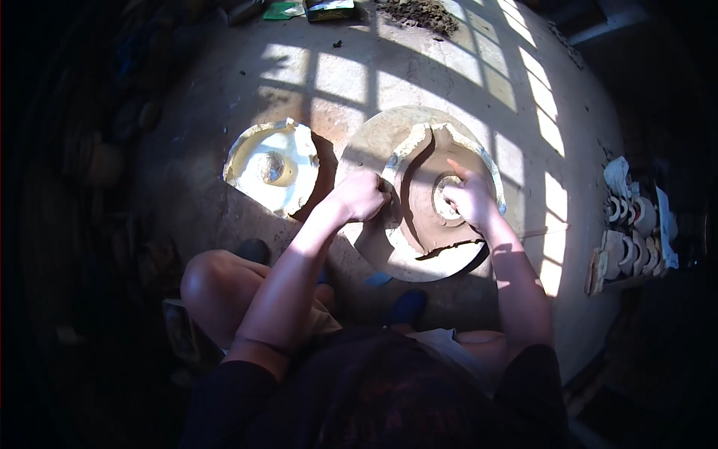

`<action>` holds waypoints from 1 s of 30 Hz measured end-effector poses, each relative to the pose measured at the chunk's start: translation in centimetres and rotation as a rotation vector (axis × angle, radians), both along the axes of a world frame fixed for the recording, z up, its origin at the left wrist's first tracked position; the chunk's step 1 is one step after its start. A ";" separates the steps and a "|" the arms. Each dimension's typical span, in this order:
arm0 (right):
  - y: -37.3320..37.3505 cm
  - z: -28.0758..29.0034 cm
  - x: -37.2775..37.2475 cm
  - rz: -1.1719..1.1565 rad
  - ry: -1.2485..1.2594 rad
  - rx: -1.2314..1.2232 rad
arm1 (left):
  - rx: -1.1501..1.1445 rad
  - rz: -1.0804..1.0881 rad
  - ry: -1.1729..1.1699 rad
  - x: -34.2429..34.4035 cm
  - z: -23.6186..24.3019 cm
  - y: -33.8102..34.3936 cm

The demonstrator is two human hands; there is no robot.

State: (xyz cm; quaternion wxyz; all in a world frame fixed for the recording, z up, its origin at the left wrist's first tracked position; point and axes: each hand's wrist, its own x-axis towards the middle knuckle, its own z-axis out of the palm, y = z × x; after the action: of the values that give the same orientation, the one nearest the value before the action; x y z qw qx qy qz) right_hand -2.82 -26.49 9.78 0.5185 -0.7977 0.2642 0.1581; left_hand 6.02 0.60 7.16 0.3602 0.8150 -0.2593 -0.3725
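A pale plaster mould [399,238] with a jagged rim lies on a round grey wheel disc [363,144]. Smooth brown clay [420,196] lines its hollow, around a pale ring-shaped centre [441,212]. My left hand [361,197] is closed in a fist beside the mould's left rim; whatever its fingers hold is hidden. Over the right half of the clay is my right hand [471,198], its index finger stretched out and its thumb near the ring. Nothing shows in its grasp.
Left of the disc, a second plaster mould piece [299,161] with a rounded knob [270,167] rests on the floor. A rack of curved pieces [627,251] stands at the right. Dark crumbled clay [422,15] and a green box [329,9] lie at the far side.
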 end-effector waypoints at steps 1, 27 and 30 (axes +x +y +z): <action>0.3 0.1 0.1 0.048 0.010 -0.019 | -0.005 0.006 -0.019 0.0 -0.4 0.0; 4.8 5.1 -0.9 1.018 0.030 -0.667 | -0.258 0.507 -0.180 0.9 -3.7 -2.0; 4.5 5.5 -1.7 1.098 0.013 -0.735 | -0.286 0.529 -0.123 1.1 -3.7 -2.3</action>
State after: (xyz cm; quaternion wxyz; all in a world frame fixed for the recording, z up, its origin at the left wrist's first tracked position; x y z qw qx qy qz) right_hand -4.47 -22.00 15.26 0.0549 -0.9406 -0.1411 0.3039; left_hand 7.09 -1.74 3.43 0.5394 0.8163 -0.1090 -0.1755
